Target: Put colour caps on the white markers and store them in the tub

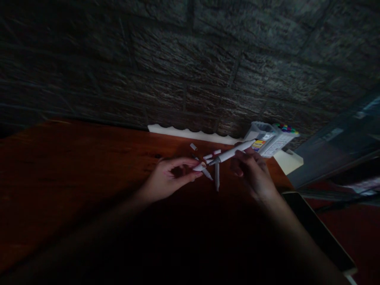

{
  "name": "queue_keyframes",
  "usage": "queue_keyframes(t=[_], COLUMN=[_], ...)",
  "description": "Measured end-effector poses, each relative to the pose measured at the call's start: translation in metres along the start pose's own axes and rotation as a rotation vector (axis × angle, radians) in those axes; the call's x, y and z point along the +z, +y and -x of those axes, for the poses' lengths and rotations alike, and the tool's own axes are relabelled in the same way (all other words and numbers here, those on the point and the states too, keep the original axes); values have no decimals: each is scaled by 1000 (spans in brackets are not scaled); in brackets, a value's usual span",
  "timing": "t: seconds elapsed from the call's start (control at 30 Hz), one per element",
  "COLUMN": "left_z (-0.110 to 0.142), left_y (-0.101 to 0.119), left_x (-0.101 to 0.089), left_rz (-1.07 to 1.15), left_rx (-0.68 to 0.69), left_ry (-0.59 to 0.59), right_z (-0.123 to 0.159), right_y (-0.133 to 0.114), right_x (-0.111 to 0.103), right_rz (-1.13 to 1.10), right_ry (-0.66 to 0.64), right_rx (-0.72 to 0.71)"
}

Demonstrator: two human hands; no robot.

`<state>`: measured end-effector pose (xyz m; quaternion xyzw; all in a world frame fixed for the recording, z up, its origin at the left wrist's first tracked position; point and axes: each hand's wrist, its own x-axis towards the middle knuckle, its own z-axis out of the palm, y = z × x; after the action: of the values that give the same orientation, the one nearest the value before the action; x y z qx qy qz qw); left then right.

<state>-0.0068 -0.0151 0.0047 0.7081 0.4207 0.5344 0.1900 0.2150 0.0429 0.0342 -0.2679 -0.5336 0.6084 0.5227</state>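
Observation:
Between the thumb and fingers of my left hand (172, 176) is a small white marker cap (199, 167), its open end turned to the right. My right hand (252, 168) grips a white marker (234, 151) with its uncapped grey tip pointing left, close to the cap's mouth. Whether tip and cap touch I cannot tell. Behind and below them on the table lie another marker (217, 178), a partly hidden marker (207, 173) and several loose caps, one of them a white cap (193, 147) beyond my left fingers.
Clear plastic cases (279, 143), one with colourful marker ends, stand at the back right of the wooden table (89, 170). A wavy-edged white strip (190, 134) runs along the stone wall (184, 67). A dark flat device (317, 229) lies by my right forearm.

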Motion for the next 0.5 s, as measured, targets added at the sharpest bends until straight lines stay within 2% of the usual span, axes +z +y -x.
queue_keyframes(t=[0.33, 0.5], left_z=[1, 1], left_y=[4, 1], left_x=[0, -1], left_rz=[6, -40], left_rx=[19, -46], left_ry=[42, 40], right_z=[-1, 7], right_y=[2, -1], right_x=[-2, 4], right_rz=[55, 309], right_ry=[16, -71], right_rx=[3, -63])
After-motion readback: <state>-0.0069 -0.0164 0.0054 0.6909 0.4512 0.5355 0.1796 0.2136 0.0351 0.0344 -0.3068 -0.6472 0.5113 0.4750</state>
